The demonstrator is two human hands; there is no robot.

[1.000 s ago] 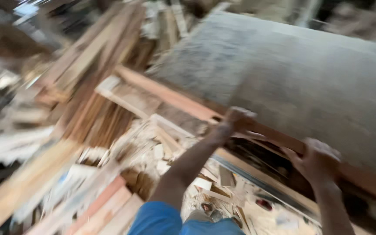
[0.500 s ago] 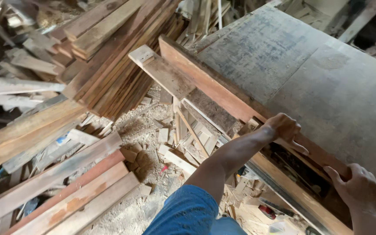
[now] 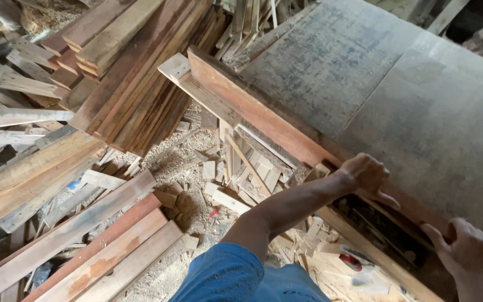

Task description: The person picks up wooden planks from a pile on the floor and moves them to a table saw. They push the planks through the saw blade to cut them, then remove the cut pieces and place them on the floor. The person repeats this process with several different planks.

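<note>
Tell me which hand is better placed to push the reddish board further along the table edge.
Probably the left. The left hand already grips the reddish board around mid-length on its edge, arm extended along it. The right hand holds the near end by the grey table, better suited to steadying.

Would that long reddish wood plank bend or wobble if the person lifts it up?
Probably stiff: the reddish plank looks thick and straight. Likely heavy, since both the left hand and right hand hold it. It may tip, being long past the grip.

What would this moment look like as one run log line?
left hand: gripping reddish plank | right hand: gripping same plank | plank: on edge beside grey table | floor: wood offcuts
</note>
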